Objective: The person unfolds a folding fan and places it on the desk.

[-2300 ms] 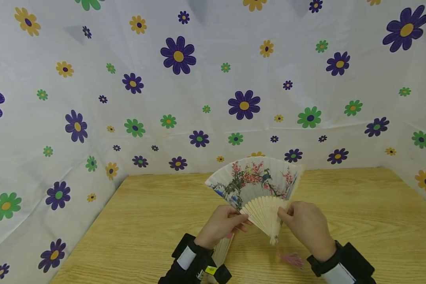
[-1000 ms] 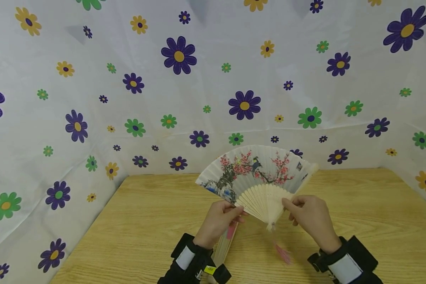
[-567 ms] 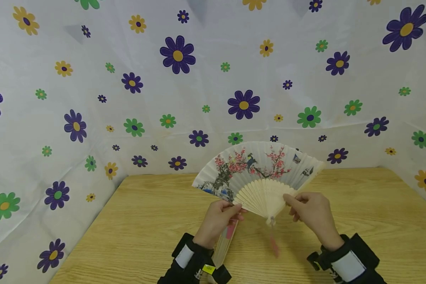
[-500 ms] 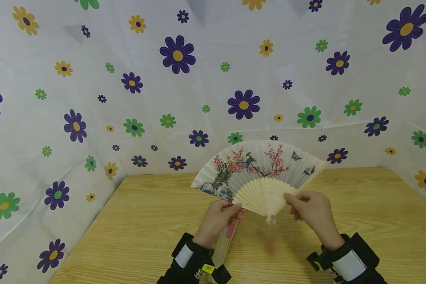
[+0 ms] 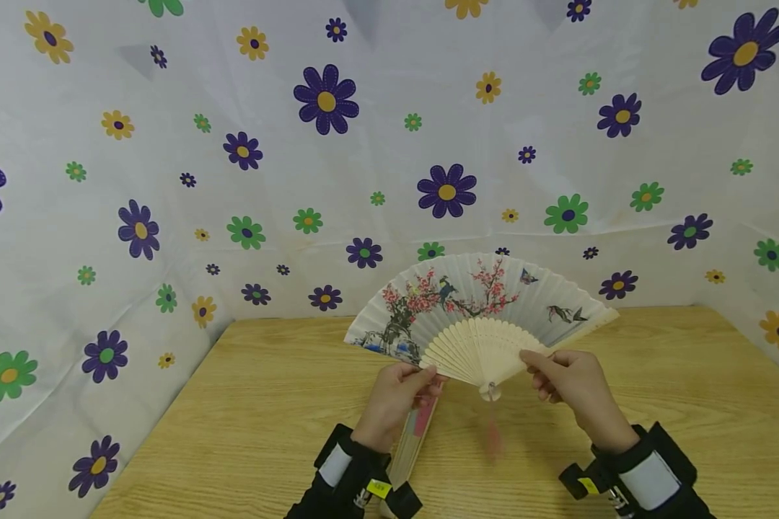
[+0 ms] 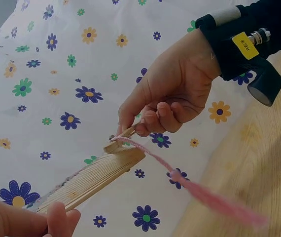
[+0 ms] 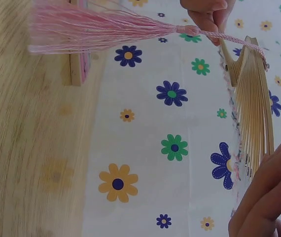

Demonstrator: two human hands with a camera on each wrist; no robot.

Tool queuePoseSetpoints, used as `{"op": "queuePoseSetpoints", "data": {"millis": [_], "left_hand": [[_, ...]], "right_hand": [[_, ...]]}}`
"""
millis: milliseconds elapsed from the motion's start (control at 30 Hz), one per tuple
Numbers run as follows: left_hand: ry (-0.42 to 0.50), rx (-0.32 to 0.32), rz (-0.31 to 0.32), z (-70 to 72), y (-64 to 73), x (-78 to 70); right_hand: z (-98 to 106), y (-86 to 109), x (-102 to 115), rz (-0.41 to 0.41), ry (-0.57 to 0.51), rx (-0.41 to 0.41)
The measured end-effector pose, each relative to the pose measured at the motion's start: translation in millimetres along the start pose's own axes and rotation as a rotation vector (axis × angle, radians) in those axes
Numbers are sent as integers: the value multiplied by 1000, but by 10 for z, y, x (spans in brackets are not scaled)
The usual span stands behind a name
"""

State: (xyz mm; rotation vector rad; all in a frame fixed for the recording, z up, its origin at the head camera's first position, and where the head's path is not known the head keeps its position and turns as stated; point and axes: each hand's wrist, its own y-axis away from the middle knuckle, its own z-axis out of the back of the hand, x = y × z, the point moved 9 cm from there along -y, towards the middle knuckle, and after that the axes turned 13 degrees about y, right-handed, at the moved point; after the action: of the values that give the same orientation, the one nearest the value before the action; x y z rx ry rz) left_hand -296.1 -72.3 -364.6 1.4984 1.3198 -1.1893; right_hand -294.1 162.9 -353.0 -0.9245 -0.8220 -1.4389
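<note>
A folding fan (image 5: 480,310) is spread wide above the table in the head view, its white leaf painted with pink blossoms, birds and a butterfly. My left hand (image 5: 394,404) pinches its left outer rib between thumb and fingers. On the other side my right hand (image 5: 574,386) pinches the right outer rib. From the pivot at the bottom hangs a pink tassel (image 5: 493,440), blurred there but plain in the right wrist view. The left wrist view shows the bamboo ribs (image 6: 98,175) nearly edge-on, with the right hand (image 6: 167,91) beyond them.
Under my left hand a narrow wooden object (image 5: 415,440) with a pink and grey face lies on the wooden table (image 5: 266,404), partly covered by the wrist gear. A white cloth (image 5: 376,158) printed with flowers stands behind and at both sides of the table.
The fan has opened wider and risen a little, showing more of the painted leaf at the right. My right hand has moved right and up; the left has shifted slightly.
</note>
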Motion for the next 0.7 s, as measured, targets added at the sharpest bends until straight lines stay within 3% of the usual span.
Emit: {"op": "queuePoseSetpoints", "data": {"millis": [167,467,700], "left_hand": [[22,-3,3,-1,11,-14],[61,-28,-2,43,-10,-5],[67,-29,-11,49,-15,-5]], "right_hand": [[-4,-6,-23,-31,4,13],[-51,2,-57,-58,-44,112],[-63,10,-76,-73,-86,114]]}}
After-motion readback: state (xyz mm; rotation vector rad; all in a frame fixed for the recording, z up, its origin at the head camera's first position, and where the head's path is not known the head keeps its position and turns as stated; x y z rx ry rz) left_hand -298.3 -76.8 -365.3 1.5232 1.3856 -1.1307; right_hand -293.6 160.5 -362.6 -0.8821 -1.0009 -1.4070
